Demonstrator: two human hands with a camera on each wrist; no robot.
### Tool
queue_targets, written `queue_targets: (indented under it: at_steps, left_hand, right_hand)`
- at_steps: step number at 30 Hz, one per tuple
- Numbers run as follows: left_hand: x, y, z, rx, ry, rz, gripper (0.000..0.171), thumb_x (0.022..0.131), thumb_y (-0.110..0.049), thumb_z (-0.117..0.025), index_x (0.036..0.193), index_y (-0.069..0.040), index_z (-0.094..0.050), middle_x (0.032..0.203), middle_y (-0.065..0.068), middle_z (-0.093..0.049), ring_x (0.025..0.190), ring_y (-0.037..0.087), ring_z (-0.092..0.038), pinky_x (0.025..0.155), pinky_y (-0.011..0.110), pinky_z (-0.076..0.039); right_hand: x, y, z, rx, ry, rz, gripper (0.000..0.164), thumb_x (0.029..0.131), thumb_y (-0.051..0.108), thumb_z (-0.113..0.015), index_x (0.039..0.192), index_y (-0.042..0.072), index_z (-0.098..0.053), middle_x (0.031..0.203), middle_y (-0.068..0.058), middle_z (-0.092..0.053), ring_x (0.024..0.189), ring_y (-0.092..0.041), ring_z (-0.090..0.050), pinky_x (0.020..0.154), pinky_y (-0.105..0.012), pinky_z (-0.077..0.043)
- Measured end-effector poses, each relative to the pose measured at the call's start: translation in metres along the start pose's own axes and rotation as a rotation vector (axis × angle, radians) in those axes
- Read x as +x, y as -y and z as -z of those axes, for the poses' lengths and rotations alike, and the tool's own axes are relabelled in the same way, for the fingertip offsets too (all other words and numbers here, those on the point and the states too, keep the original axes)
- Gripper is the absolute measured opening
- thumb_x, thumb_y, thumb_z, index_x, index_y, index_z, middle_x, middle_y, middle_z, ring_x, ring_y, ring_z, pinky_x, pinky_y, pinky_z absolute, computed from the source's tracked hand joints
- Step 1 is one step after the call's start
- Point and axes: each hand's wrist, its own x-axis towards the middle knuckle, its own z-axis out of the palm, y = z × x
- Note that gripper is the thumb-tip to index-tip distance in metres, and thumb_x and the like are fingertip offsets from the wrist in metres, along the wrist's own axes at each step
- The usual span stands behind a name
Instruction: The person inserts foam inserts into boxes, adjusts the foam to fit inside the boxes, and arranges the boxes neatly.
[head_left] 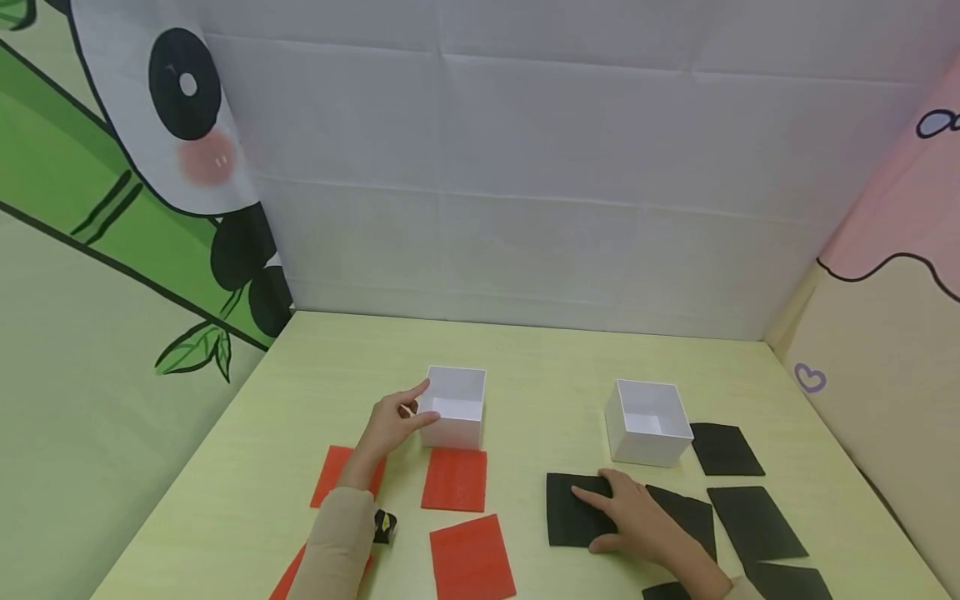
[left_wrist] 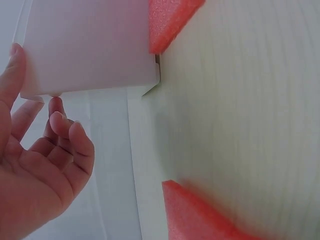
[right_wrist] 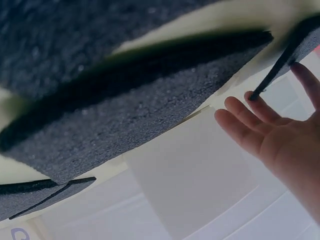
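Observation:
My left hand (head_left: 390,423) is at the left side of an open-topped white box (head_left: 453,432), with thumb and index finger at its left corners. In the left wrist view, the thumb lies along one wall of the box (left_wrist: 90,45) while other fingers curl beside it, one fingertip touching. My right hand (head_left: 633,517) rests its spread fingers on a square black foam sheet (head_left: 566,521) that lies on the table. Seen from the right wrist, fingertips of that hand (right_wrist: 287,140) touch the edge of the sheet (right_wrist: 282,62).
A second white box (head_left: 652,442) stands to the right. More black sheets (head_left: 757,521) lie right of my right hand, some overlapping. Red foam sheets (head_left: 455,481) lie around my left forearm on the pale table (head_left: 525,358). A white cloth wall (head_left: 525,208) rises behind.

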Motion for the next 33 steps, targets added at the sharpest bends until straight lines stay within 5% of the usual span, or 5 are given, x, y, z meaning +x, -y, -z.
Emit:
queue_targets:
  at_steps: [9,18,21,26,33]
  left_hand:
    - [-0.001,0.001,0.000,0.014,0.000,-0.010,0.062,0.074,-0.021,-0.073,0.129,-0.009,-0.048,0.075,0.005,-0.043,0.068,0.018,-0.041,0.053,0.024,-0.034]
    - [-0.001,0.001,-0.001,0.008,-0.005,0.008,0.063,0.073,-0.022,-0.074,0.129,-0.010,-0.048,0.076,0.005,-0.043,0.069,0.018,-0.041,0.053,0.025,-0.034]
    - [-0.001,0.001,-0.001,0.008,-0.005,0.007,0.063,0.073,-0.022,-0.074,0.129,-0.010,-0.048,0.075,0.005,-0.043,0.068,0.018,-0.041,0.053,0.025,-0.034]
    - [-0.001,0.000,-0.001,0.009,-0.008,0.010,0.062,0.073,-0.021,-0.074,0.129,-0.010,-0.049,0.075,0.005,-0.044,0.068,0.018,-0.041,0.053,0.025,-0.035]
    - [0.000,-0.001,-0.002,0.011,-0.008,0.015,0.063,0.073,-0.022,-0.074,0.129,-0.010,-0.048,0.076,0.005,-0.043,0.070,0.018,-0.042,0.054,0.026,-0.035]
  right_hand:
    - [0.002,0.006,-0.001,0.153,0.044,-0.116,0.069,0.067,0.028,-0.076,0.128,0.008,-0.050,0.127,-0.031,-0.029,0.108,-0.040,-0.041,0.074,-0.043,-0.045]
    - [0.004,0.013,0.000,0.246,0.012,-0.213,0.068,0.065,0.009,-0.078,0.126,0.002,-0.050,0.130,-0.036,-0.018,0.085,-0.030,-0.051,0.061,-0.033,-0.045]
    - [0.004,0.014,0.000,0.251,-0.036,-0.245,0.065,0.063,0.002,-0.076,0.123,0.000,-0.051,0.123,-0.036,-0.028,0.087,-0.032,-0.050,0.063,-0.038,-0.046]
    - [0.002,0.011,0.002,0.199,-0.125,-0.190,0.057,0.067,-0.003,-0.072,0.120,-0.004,-0.053,0.096,-0.017,-0.048,0.078,-0.021,-0.047,0.064,-0.033,-0.044]
    - [0.003,0.007,0.013,0.322,-0.222,-0.210,0.051,0.073,-0.004,-0.067,0.121,-0.003,-0.050,0.107,-0.017,-0.057,0.080,-0.019,-0.054,0.067,-0.031,-0.045]
